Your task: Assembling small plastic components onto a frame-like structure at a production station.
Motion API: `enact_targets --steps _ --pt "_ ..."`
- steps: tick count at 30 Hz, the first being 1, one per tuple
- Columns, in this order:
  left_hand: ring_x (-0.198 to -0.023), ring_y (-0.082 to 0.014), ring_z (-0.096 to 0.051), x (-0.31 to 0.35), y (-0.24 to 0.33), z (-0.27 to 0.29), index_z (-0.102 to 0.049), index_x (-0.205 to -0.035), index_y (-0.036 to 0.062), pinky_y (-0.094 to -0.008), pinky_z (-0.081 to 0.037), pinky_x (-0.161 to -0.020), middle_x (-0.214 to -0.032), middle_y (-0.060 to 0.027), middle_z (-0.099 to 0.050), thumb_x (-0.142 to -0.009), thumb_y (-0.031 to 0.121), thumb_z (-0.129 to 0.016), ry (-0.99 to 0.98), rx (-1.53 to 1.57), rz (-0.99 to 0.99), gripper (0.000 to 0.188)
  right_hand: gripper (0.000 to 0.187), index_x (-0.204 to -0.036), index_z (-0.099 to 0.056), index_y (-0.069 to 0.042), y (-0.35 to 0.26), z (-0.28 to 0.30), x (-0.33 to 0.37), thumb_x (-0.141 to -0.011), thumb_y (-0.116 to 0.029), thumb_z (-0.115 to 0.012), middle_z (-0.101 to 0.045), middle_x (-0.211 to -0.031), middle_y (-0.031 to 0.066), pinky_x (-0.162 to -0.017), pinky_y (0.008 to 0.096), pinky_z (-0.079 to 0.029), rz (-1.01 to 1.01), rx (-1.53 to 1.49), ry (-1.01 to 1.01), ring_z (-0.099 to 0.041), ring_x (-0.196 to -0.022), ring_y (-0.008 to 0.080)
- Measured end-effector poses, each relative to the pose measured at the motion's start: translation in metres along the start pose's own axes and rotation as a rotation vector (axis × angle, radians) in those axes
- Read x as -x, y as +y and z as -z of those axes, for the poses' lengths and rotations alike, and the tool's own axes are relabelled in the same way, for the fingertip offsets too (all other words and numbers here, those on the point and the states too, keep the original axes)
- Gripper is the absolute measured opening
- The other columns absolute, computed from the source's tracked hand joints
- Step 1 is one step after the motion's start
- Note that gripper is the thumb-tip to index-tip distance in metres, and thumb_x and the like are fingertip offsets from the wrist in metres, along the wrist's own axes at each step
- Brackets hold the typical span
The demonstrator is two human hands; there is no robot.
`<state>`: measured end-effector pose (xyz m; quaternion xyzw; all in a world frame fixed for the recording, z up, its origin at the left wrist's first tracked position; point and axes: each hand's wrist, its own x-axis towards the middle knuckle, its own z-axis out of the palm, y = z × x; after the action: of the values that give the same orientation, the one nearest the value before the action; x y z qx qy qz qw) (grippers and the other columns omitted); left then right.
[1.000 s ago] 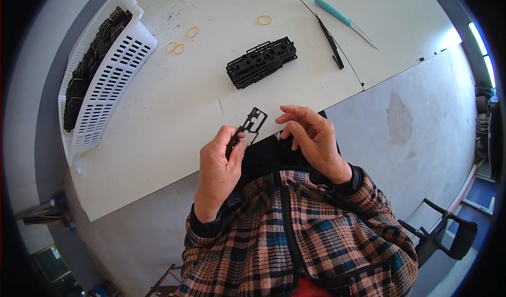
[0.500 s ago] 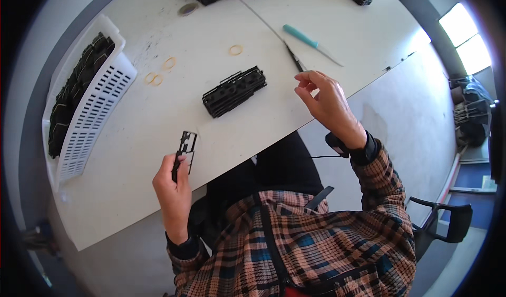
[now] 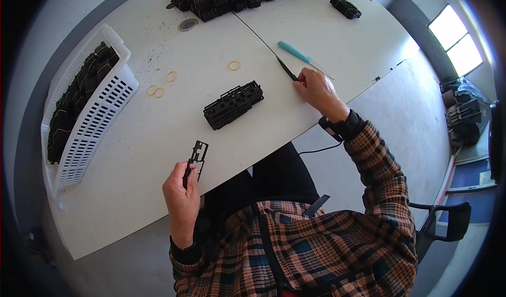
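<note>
Near the front edge of the table, my left hand [image 3: 182, 194] pinches a thin black plastic frame [image 3: 198, 152] with cut-out openings between thumb and fingers. Farther right, my right hand [image 3: 318, 89] has its thumb and fingertips closed on the near end of a slim dark pointed tool [image 3: 286, 68], whose exact kind I cannot make out. That tool lies along the seam of the tabletop. Between my hands rests a stack of black plastic frames [image 3: 233, 105]. Just beyond my right hand lies a knife with a turquoise handle [image 3: 294, 51], its blade pointing toward the table's right edge.
Several rubber bands [image 3: 234, 65] are scattered on the white table [image 3: 158, 191]. A white slotted basket [image 3: 97, 131] of black bundles stands at left. More black bundles [image 3: 211, 2] are piled at the far edge, with one bundle [image 3: 346, 7] apart. A chair [image 3: 448, 223] is at right.
My right hand has come down onto the slim dark tool and its fingers have closed. My left hand keeps the black frame. The whole view has shifted slightly.
</note>
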<state>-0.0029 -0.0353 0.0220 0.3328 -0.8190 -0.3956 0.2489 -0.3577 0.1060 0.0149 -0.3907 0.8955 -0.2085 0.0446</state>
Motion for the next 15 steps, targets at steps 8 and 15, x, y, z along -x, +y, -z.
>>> enact_targets --steps 8,15 --pt "-0.067 -0.0334 -0.059 -0.018 0.033 -0.03 -0.058 -0.096 -0.0004 -0.0339 -0.047 -0.061 -0.079 -0.0174 -0.062 -0.09 0.003 -0.062 -0.123 0.021 -0.134 0.007 0.017 -0.105 -0.061 0.002 0.033 0.004 0.031 -0.092 -0.01 -0.058 -0.062 -0.076 0.0037 -0.058 0.0253 -0.046 0.023 -0.678 0.121 -0.056 -0.064 0.0105" --pt "-0.072 -0.0376 -0.06 -0.036 0.047 -0.062 -0.056 -0.094 0.0009 -0.0392 -0.048 -0.061 -0.082 -0.0174 -0.062 -0.089 0.004 -0.063 -0.213 -0.057 -0.208 0.01 0.025 -0.118 -0.06 0.0 -0.003 0.022 0.1 -0.094 -0.003 -0.053 -0.057 -0.072 0.0016 -0.063 0.0236 -0.047 -0.082 -0.716 -0.041 -0.055 -0.068 0.0073"
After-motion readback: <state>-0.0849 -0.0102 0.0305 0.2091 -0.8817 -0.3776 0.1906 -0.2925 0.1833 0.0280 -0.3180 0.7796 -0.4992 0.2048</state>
